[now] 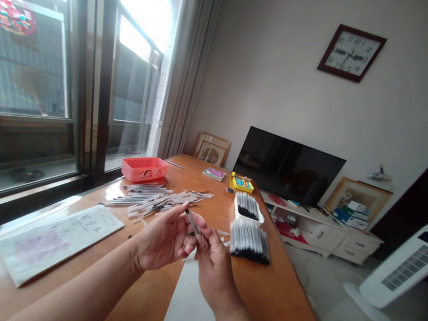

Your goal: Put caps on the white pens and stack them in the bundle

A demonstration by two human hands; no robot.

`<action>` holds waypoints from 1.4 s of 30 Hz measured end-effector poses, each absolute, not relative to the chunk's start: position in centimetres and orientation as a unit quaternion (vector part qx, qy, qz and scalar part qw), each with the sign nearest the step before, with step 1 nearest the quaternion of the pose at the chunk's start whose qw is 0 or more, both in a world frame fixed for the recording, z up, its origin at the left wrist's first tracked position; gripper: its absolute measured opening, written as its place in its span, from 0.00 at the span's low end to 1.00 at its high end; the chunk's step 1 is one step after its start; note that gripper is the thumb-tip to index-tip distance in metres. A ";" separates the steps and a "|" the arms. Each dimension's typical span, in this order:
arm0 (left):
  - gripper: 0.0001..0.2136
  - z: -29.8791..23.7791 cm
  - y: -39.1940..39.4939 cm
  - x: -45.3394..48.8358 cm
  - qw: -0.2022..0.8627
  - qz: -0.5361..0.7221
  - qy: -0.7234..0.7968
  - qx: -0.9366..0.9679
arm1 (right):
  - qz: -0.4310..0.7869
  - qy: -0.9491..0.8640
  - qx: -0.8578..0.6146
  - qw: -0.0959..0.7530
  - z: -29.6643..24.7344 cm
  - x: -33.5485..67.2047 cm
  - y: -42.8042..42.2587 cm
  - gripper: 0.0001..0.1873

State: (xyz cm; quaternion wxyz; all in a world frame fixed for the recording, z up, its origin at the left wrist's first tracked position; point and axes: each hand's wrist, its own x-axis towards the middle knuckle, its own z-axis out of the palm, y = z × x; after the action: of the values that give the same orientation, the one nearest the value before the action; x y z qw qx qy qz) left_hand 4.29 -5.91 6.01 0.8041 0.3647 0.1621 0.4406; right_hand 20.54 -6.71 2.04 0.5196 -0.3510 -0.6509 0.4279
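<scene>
My left hand and my right hand meet above the wooden table, both pinched on one thin clear pen with a dark tip. The pen tilts up to the left between the fingertips. Beyond the hands lies a loose heap of pen parts. To the right sits a neat stack of finished pens with black ends, and behind it a white tray of pens.
A white sheet lies under my right wrist and a printed booklet at the left. A red tray, a yellow box and a small book stand farther back. A TV, cabinet and white fan are right of the table.
</scene>
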 end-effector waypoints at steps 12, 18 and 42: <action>0.19 5.9 -5.9 4.5 0.805 0.463 0.139 0.343 | 0.432 -0.678 -0.304 0.511 3.0 21.1 -6.9 0.18; 0.20 5.7 -5.9 4.7 0.794 0.465 0.165 0.356 | 0.457 -0.664 -0.304 0.508 2.9 20.8 -6.9 0.21; 0.17 4.5 -5.4 5.0 0.545 0.438 0.373 0.610 | 0.389 -0.610 -0.369 0.584 3.1 23.2 -5.7 0.18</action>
State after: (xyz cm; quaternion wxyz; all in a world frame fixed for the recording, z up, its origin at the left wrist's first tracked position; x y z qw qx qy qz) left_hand 5.03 -5.41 4.46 0.5451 0.6096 0.3730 0.4383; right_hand 23.22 -5.70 3.09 0.5839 -0.3691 -0.6097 0.3887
